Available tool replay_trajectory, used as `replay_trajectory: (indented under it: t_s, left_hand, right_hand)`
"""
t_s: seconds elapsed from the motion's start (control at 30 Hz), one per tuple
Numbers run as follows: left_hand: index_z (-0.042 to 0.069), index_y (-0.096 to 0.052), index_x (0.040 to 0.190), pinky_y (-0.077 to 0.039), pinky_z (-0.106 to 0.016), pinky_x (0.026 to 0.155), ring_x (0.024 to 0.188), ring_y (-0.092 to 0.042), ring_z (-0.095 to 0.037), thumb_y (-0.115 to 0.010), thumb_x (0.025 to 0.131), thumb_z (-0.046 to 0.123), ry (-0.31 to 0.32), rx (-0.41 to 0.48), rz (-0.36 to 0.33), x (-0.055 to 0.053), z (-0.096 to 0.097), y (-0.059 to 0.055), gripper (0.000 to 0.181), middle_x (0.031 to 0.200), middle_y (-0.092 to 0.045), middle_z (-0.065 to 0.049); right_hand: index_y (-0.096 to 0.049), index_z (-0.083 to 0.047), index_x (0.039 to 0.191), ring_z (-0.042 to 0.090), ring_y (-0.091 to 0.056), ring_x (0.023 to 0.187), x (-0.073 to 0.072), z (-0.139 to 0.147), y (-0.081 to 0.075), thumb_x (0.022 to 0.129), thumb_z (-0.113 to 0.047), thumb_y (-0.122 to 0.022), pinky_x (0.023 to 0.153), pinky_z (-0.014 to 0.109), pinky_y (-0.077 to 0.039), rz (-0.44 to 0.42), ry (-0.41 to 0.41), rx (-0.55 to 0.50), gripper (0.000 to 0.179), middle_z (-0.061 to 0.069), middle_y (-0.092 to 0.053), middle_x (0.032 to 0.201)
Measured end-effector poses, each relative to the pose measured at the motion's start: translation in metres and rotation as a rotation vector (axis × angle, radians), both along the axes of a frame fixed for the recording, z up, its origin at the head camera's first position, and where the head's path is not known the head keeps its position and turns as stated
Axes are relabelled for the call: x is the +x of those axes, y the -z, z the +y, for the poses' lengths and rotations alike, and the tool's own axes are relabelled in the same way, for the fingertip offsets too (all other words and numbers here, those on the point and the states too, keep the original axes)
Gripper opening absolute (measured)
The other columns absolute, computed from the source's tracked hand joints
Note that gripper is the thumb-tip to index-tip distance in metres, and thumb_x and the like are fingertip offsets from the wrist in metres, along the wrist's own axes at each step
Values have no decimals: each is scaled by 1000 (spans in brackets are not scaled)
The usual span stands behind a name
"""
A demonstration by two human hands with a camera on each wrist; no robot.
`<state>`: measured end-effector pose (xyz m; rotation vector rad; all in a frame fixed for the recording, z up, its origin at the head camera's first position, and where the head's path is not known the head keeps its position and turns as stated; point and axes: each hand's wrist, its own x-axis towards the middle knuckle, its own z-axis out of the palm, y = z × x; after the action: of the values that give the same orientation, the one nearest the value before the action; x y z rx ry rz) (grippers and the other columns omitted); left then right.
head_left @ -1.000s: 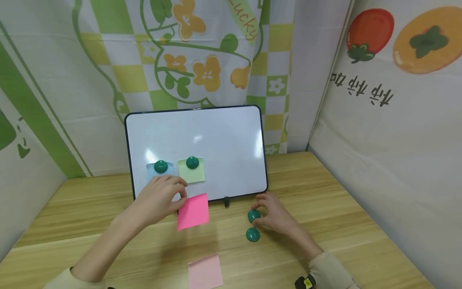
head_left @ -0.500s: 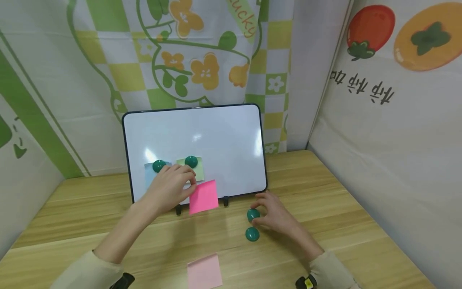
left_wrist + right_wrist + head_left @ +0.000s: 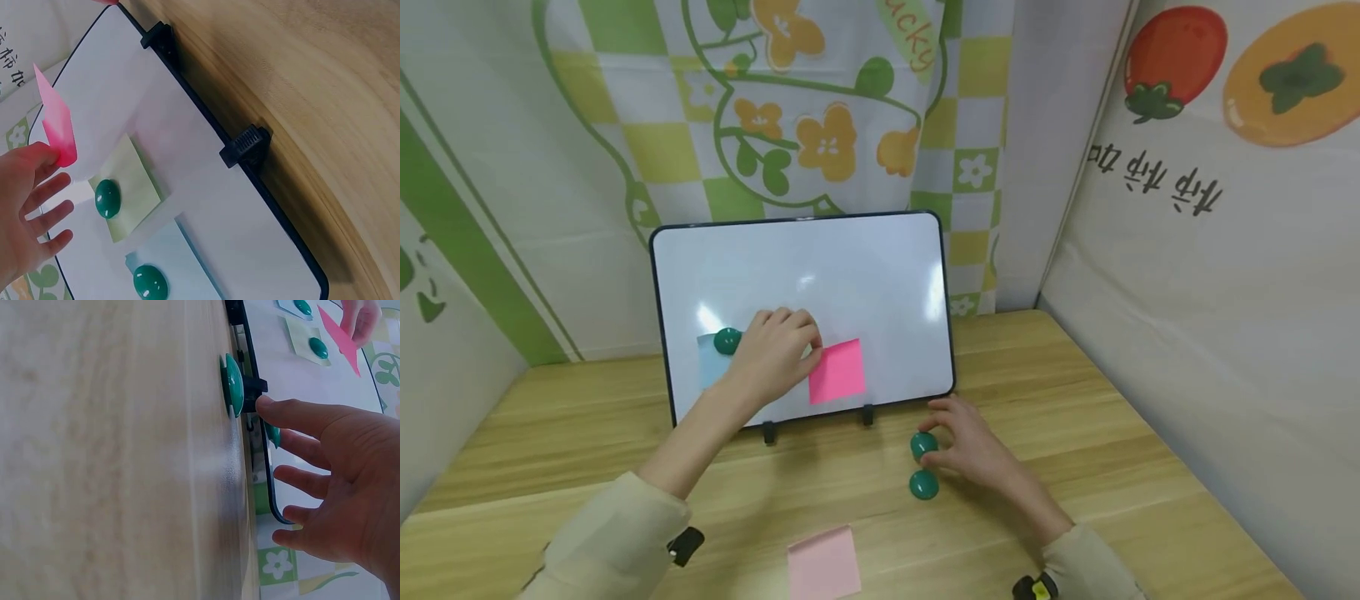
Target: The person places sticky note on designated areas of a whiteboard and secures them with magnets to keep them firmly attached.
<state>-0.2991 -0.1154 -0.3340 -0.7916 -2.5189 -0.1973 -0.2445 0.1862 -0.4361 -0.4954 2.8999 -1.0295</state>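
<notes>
My left hand (image 3: 778, 352) pinches a bright pink sticky note (image 3: 837, 372) by its upper left corner. In the left wrist view the pink note (image 3: 57, 122) stands out from the whiteboard (image 3: 206, 206), held between thumb and index finger with the other fingers spread. On the board, a light green note (image 3: 134, 187) and a blue note (image 3: 178, 259) sit under round green magnets. My right hand (image 3: 970, 442) rests at the table, thumb and index finger around a green magnet (image 3: 922, 446). A second green magnet (image 3: 923, 484) lies just in front of it.
A pale pink sticky note (image 3: 824, 563) lies on the wooden table (image 3: 1150, 500) near the front. Black clips (image 3: 867, 415) support the whiteboard's lower edge. Behind it hangs a patterned curtain (image 3: 973, 125).
My left hand has carried the bright pink note up and to the right, from below the board to in front of it, now covering the green note. The right hand stays put.
</notes>
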Motion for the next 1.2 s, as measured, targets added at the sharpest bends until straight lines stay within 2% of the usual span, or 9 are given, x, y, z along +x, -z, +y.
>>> replay_trajectory:
  t_s: [0.23,0.5,0.77,0.93,1.2]
  left_hand:
    - [11,-73,85,-47,-48,95,102,-61,-32,-71,89,16,-17,-27,29,-13,5,1,7,104,-69,-8]
    - [9,-72,82,-48,-47,90,96,-62,-32,-70,88,15,-27,-43,125,-28,11,5,9,96,-69,-8]
    - [6,-71,84,-48,-45,87,94,-62,-32,-67,92,18,-75,-82,146,-41,19,5,15,93,-67,-8]
    - [4,-73,86,-49,-45,86,93,-62,-32,-67,91,17,-97,-77,170,-47,22,5,15,96,-67,-10]
    - [3,-75,90,-48,-43,79,86,-59,-30,-68,90,18,-131,-135,220,-53,28,5,17,96,-66,-10]
  right_hand:
    - [-72,-15,105,45,-19,149,2,-3,2,76,-20,-85,118,65,-16,-17,-3,-27,32,16,-47,148]
    - [-72,-14,105,46,-21,148,2,0,2,76,-19,-85,118,65,-16,2,-6,-16,32,16,-47,147]
    - [-72,-14,107,47,-22,147,1,-1,0,76,-21,-85,118,66,-17,10,-17,-10,34,16,-48,147]
    - [-71,-14,107,47,-22,147,2,-1,-1,76,-21,-85,117,66,-17,12,-16,-12,35,16,-48,146]
    - [-71,-15,110,45,-20,148,2,-1,-2,77,-24,-85,118,65,-18,5,-10,-22,37,14,-47,148]
